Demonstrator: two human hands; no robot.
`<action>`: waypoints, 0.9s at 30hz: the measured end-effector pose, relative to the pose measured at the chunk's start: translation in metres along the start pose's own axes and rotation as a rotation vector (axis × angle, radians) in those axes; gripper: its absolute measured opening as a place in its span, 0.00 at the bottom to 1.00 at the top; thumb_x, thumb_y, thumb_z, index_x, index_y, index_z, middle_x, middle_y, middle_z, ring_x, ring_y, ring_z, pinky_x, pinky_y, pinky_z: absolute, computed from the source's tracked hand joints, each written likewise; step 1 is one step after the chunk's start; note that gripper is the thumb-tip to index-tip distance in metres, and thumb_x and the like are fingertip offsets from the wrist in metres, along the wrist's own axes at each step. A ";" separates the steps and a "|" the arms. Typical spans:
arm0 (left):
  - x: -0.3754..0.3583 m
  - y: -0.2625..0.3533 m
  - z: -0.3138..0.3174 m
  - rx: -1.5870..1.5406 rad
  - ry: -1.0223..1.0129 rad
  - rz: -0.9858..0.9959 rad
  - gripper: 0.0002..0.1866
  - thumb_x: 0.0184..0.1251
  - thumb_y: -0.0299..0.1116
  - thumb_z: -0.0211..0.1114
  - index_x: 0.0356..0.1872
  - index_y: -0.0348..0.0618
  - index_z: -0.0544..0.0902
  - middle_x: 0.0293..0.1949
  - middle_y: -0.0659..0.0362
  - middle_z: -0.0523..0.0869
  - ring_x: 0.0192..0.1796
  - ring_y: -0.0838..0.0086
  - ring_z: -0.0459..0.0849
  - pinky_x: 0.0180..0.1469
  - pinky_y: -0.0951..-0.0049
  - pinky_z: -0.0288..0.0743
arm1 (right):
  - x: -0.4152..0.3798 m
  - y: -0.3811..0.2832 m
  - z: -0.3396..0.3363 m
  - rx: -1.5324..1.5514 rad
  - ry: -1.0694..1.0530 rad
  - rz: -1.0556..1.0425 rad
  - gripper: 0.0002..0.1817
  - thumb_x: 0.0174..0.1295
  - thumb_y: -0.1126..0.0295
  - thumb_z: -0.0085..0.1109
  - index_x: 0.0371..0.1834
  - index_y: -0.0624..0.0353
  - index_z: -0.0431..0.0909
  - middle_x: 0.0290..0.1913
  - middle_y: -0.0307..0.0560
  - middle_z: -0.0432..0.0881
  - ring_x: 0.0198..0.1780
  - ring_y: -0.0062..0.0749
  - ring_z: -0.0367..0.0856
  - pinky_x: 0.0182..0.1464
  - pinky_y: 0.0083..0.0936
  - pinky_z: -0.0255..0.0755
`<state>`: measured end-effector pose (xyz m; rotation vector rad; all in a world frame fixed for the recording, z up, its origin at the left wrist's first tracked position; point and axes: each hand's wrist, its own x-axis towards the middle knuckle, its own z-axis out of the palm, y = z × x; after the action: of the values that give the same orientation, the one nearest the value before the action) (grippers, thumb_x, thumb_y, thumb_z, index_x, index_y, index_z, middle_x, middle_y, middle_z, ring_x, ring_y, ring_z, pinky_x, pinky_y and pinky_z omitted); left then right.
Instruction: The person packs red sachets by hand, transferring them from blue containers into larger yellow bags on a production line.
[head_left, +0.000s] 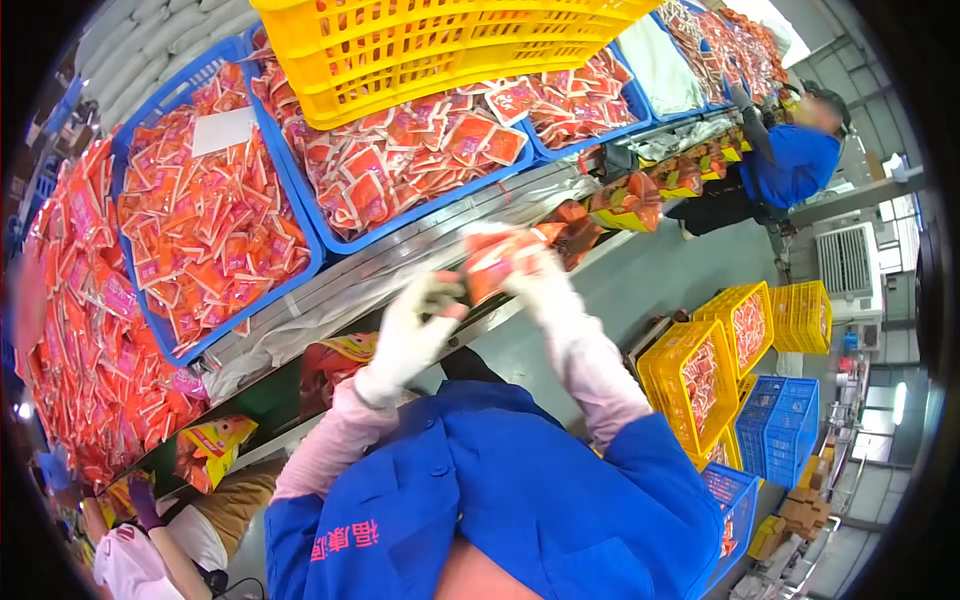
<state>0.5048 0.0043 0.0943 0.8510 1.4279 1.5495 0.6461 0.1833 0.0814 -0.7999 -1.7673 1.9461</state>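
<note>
My left hand (415, 325), in a white glove, is raised over the narrow conveyor with its fingers curled apart and nothing visible between them. Close beside it on the right, my right hand (535, 280), also gloved, holds red packets (488, 262), blurred by motion. Behind both hands lies a blue tray (425, 218) heaped with small red packets. Larger red and yellow bags (625, 203) stand along the conveyor to the right of my right hand. Another open bag (335, 365) sits on the belt below my left hand.
A yellow crate (455, 75) rests above the blue trays. More red packets fill a blue tray (215, 220) at left. Stacked yellow crates (690, 375) and blue crates (780, 425) stand at right. One co-worker (795, 160) is at upper right, another (150, 550) at lower left.
</note>
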 end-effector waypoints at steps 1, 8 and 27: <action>0.004 0.001 0.015 0.131 -0.085 0.002 0.19 0.63 0.25 0.69 0.55 0.40 0.81 0.51 0.57 0.85 0.55 0.74 0.83 0.60 0.69 0.76 | -0.011 -0.031 -0.016 0.008 0.092 -0.083 0.24 0.65 0.80 0.56 0.67 0.60 0.75 0.57 0.45 0.85 0.58 0.26 0.83 0.62 0.24 0.76; 0.091 -0.063 0.082 1.351 -0.264 0.747 0.17 0.59 0.41 0.71 0.49 0.51 0.85 0.49 0.58 0.86 0.57 0.64 0.83 0.72 0.49 0.64 | 0.009 -0.033 -0.083 -1.428 -0.096 -0.104 0.16 0.67 0.73 0.55 0.56 0.54 0.85 0.50 0.56 0.88 0.50 0.41 0.89 0.54 0.33 0.79; 0.006 -0.060 -0.013 1.133 -0.125 0.675 0.02 0.58 0.31 0.61 0.27 0.51 0.80 0.25 0.61 0.80 0.38 0.68 0.84 0.70 0.53 0.68 | 0.070 0.037 0.091 -2.013 -1.247 0.046 0.14 0.59 0.62 0.63 0.48 0.46 0.88 0.50 0.45 0.90 0.53 0.41 0.88 0.60 0.38 0.78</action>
<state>0.4989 0.0046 0.0332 2.2206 2.0328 0.9477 0.5377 0.1532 0.0379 0.3071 -4.0889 -0.4293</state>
